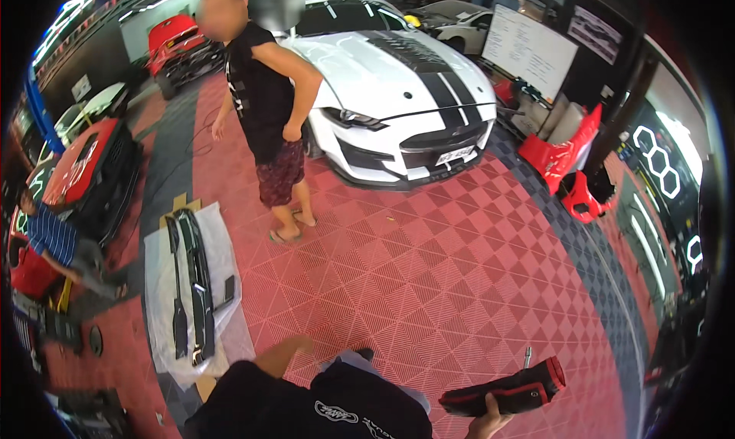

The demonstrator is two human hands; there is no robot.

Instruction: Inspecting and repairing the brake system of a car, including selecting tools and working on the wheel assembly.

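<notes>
Pouch [511, 390], black with red trim, gripped by right hand [488, 421] at lower right; long axis roughly left-right, right end slightly higher. Left hand [297, 345] well apart to its left, blurred, can't tell if holding anything.

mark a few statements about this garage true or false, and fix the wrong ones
1. The right hand holds a black and red pouch. True.
2. The white car has no stripes. False: it has dark stripes.
3. The long black parts lie on the white car. False: the long black parts lie on pale sheeting.
4. The whiteboard is right of the white car in the picture. True.
</notes>
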